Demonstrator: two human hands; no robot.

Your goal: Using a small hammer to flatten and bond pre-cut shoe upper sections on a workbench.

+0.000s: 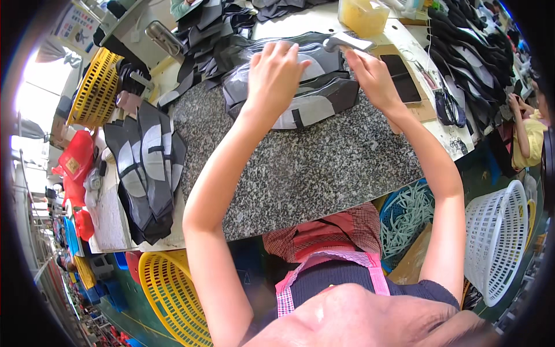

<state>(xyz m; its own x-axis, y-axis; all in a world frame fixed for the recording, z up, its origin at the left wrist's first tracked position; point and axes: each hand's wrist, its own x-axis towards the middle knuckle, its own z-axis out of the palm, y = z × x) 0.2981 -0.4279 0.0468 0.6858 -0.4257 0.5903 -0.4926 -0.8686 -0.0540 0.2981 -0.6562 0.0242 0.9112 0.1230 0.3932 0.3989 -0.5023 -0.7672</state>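
My left hand (273, 78) lies over a row of overlapping dark grey cut pieces (315, 101), some with light grey panels and a small black tab. Its fingers are stretched out, touching the pieces without gripping one. In my right hand (374, 80) is a hammer with a shiny metal head (348, 42), raised at the far right end of that row. My fingers hide most of its handle. Under the pieces is a speckled grey stone slab (312, 168).
Similar pieces (144, 168) lie left of the slab. On the right are a phone (400, 78), scissors (450, 107) and hanging dark strips (465, 52). A yellow tub (363, 16) stands behind. Yellow (173, 295) and white (497, 243) baskets flank me; another person (529, 130) sits at right.
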